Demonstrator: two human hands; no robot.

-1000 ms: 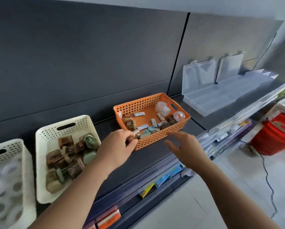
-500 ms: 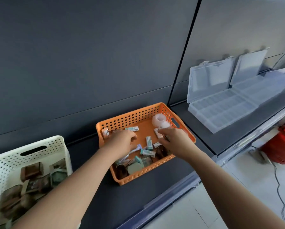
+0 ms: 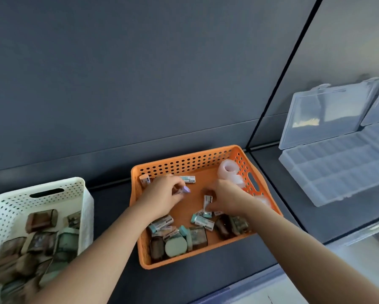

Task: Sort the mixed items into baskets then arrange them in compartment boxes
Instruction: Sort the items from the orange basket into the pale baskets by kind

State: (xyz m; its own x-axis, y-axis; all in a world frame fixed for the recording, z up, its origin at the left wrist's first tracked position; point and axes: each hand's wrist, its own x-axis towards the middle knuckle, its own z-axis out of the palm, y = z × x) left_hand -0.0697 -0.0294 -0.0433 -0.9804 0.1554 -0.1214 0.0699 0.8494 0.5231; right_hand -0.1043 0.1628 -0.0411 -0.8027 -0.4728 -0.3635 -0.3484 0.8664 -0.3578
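Nearest, at the left, the white basket [image 3: 83, 200] is sitting on the dark shelf [image 3: 109, 202], holding brown and green sorted blocks [image 3: 41, 220]. Just beside it to the right, the orange basket [image 3: 184, 160] is holding the mixed lot. More brown and green loose blocks [image 3: 197, 235] are crowding its near wall, small teal-and-white boxes [image 3: 202, 220] are lying scattered behind them, and pale translucent rolls [image 3: 227, 171] are resting in its far right corner.

Both hands are working inside it. The left hand [image 3: 164, 194] is pinching a small purple-tipped piece [image 3: 185, 190] between thumb and fingertips. The right hand [image 3: 228, 198] is curling its fingers round a small white box [image 3: 207, 200] standing on end.

The sorting step seems to be under way. The next move is probably calling for lifting each pick clear of the clutter and carrying it to a basket of its own kind.

Farthest, well apart to the right, the clear compartment box [image 3: 337, 172] is lying open, its lid leaning against the wall and its cells looking empty
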